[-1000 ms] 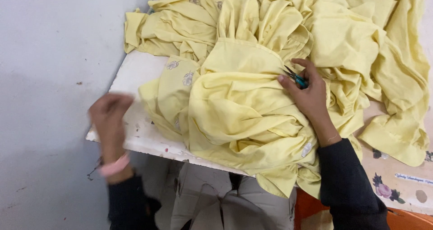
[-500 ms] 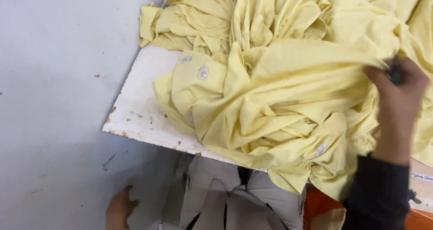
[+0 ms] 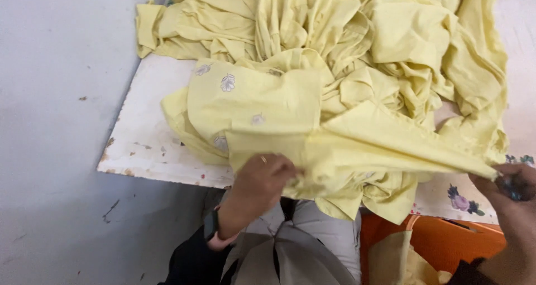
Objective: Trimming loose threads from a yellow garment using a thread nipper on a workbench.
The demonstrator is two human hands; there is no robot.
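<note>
A pile of pale yellow garments (image 3: 335, 56) covers a white board (image 3: 148, 145). The nearest yellow garment (image 3: 357, 145), with small embroidered leaf motifs, is stretched between my hands at the board's near edge. My left hand (image 3: 259, 184), with a ring on one finger, pinches its lower left part. My right hand (image 3: 511, 190) grips its right corner at the far right; a small dark tool with a teal tint sits in the same hand, mostly hidden.
The white board has a chipped near edge and a flowered covering (image 3: 463, 198) at its right. A grey floor (image 3: 50, 151) lies to the left. An orange crate (image 3: 446, 243) holding yellow cloth stands below the board, beside my lap in light trousers (image 3: 301, 251).
My left hand has come up from below the board and taken hold of the garment. My right hand has pulled its corner out to the right, stretching the cloth flat.
</note>
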